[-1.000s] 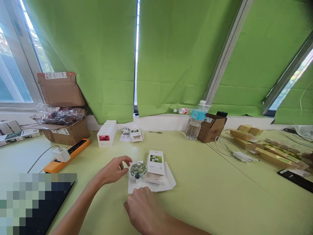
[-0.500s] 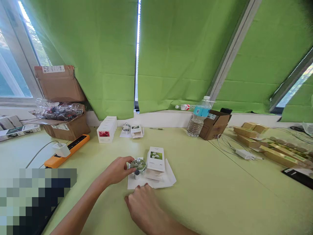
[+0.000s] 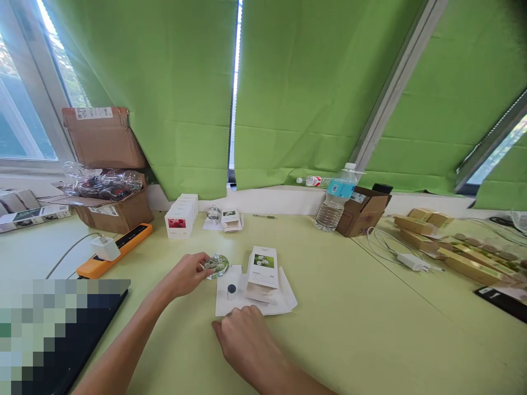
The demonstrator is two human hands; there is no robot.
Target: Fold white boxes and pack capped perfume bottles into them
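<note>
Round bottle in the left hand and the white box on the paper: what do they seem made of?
Round bottle: probably clear glass, glossy; the table shows through it and it glints. White box: printed cardboard, matt, with crisp folded edges.

Glass bottles (image 3: 217, 265): 2, one at the left edge of the paper sheet (image 3: 284, 300), one behind it
Water bottles (image 3: 335, 200): 2, behind-right of it
Open cardboard boxes (image 3: 119, 213): 2
Chargers (image 3: 106, 248): 2
</note>
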